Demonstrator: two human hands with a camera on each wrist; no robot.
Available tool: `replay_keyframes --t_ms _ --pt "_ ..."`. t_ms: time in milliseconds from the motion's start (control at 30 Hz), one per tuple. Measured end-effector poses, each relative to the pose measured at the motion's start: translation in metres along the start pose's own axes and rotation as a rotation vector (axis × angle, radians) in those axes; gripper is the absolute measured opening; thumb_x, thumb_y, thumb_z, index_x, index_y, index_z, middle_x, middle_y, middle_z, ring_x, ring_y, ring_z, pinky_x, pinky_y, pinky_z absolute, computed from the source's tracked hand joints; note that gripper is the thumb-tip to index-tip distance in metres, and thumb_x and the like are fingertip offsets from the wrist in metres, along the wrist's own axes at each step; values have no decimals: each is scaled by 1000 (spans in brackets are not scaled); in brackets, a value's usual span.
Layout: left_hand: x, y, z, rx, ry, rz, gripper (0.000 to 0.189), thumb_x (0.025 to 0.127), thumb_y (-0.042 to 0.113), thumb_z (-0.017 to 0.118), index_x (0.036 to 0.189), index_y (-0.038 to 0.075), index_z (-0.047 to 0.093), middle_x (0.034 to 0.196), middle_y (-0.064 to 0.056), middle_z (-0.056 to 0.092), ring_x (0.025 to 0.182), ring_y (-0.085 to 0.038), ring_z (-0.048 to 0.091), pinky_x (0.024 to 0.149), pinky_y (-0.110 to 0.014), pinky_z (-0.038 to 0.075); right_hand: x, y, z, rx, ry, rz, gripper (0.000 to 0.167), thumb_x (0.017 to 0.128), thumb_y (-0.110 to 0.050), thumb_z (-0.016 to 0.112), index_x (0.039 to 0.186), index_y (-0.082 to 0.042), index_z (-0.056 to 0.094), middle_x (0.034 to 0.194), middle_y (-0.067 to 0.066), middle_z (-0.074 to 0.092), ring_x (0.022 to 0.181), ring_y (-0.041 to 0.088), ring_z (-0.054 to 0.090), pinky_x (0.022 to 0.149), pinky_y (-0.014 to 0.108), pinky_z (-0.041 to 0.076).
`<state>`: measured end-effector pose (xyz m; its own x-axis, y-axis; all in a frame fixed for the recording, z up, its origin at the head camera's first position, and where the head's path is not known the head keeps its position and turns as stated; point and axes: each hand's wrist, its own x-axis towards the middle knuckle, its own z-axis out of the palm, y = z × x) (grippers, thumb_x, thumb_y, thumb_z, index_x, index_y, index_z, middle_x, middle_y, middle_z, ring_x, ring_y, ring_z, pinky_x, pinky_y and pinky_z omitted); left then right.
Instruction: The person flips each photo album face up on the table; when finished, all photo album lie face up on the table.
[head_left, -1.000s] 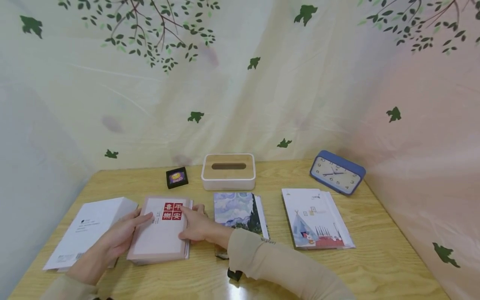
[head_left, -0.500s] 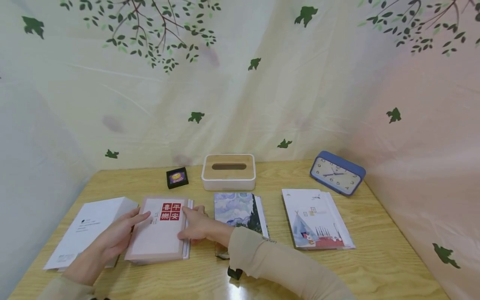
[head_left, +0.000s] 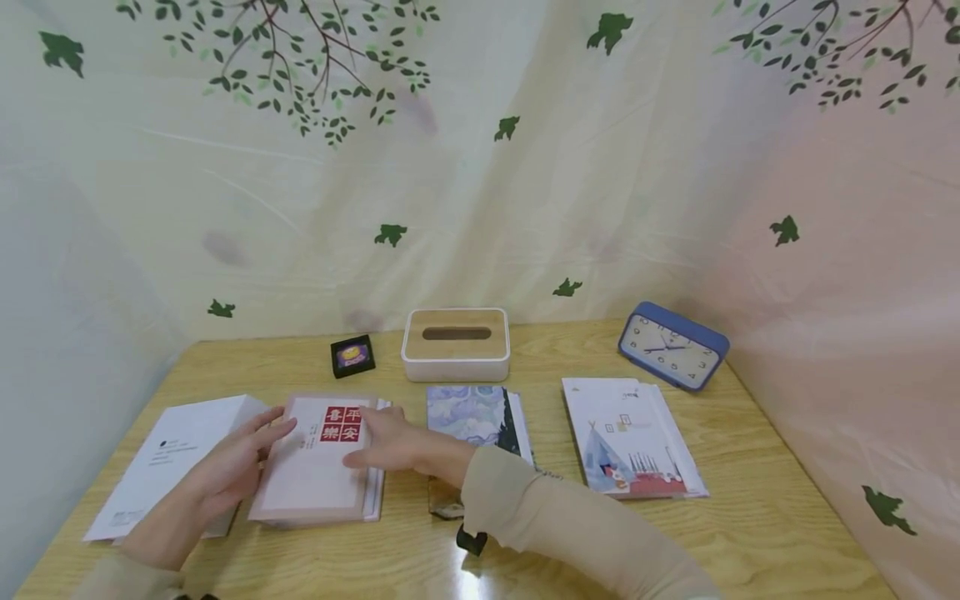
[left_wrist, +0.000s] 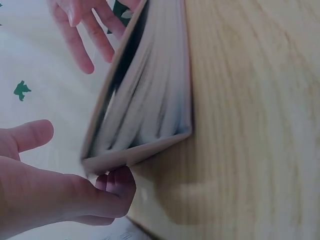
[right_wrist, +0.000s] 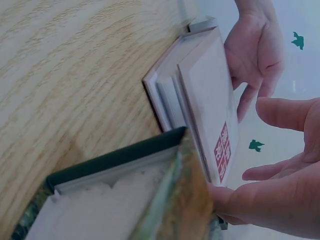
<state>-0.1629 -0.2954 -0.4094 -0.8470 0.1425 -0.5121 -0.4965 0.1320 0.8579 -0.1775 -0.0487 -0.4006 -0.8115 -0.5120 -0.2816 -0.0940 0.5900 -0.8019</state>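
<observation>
A pale pink book (head_left: pixel 311 479) with a red block of white characters lies on the table, its fanned pages visible in the left wrist view. My left hand (head_left: pixel 225 471) is at its left side; bent fingers touch the spine (left_wrist: pixel 120 161) while the thumb stands away. Across the book, my right hand (head_left: pixel 392 442) has spread fingers near the opening edge. In the right wrist view its thumb is raised apart from the cover, and the contact of the other fingers is partly hidden. Beside the left hand lies a white book (head_left: pixel 176 450).
A book with a painted landscape cover (head_left: pixel 468 412) lies partly under my right forearm. Further right is an illustrated tent-cover book (head_left: pixel 622 446). Along the back stand a small black-framed picture (head_left: pixel 352 356), a wood-topped tissue box (head_left: pixel 455 354) and a blue clock (head_left: pixel 673 346).
The pink book has shifted slightly left, and my left hand has moved left with it. My right hand has moved a little left and up, its thumb reaching further over the cover.
</observation>
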Motion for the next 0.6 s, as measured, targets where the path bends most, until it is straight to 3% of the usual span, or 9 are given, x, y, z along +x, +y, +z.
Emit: replay_keyframes --t_ms 67,133,200,300,433,533,600 --pt "-4 3 -5 16 -10 21 89 108 40 47 159 9 -19 166 -24 -8 152 -37 1 121 -55 12 -1 -2 -2 -16 0 -10 75 90 -27 77 155 -16 42 155 10 44 148 30 26 121 48 21" --pt "-8 6 -11 45 -21 56 87 109 39 45 159 7 -17 166 -25 -3 151 -37 5 120 -51 20 -3 -5 -5 -4 -11 -19 75 92 -28 76 156 -16 40 157 10 41 150 30 23 121 48 20" --pt "-13 9 -18 61 -25 98 85 109 36 45 159 4 -15 165 -24 4 147 -34 19 116 -42 32 -4 -7 -8 40 -26 -37 76 93 -26 75 157 -15 38 158 11 39 150 28 25 121 47 20" --pt "-19 12 -30 93 -16 139 82 109 36 46 160 1 -8 159 -19 12 129 -17 40 100 -28 47 -4 -14 -13 141 -61 -54 76 94 -24 74 159 -14 35 159 9 39 147 26 32 120 43 25" --pt "-28 16 -48 186 -24 223 76 110 32 47 159 -3 0 158 -24 15 111 2 53 92 -26 53 -1 -24 -16 224 -88 -79 74 95 -23 72 159 -16 35 156 10 44 140 27 44 115 38 34" --pt "-34 15 -64 282 -8 305 66 110 27 46 158 -3 12 152 -23 30 109 3 58 89 -26 55 1 -32 -16 273 -85 -109 71 95 -26 72 157 -18 39 153 8 47 137 24 48 110 33 39" --pt "-37 14 -76 353 17 350 59 110 24 46 156 0 19 143 -14 42 108 3 60 87 -25 55 1 -35 -13 331 -81 -122 69 95 -25 73 156 -21 42 149 3 51 134 19 50 107 29 41"
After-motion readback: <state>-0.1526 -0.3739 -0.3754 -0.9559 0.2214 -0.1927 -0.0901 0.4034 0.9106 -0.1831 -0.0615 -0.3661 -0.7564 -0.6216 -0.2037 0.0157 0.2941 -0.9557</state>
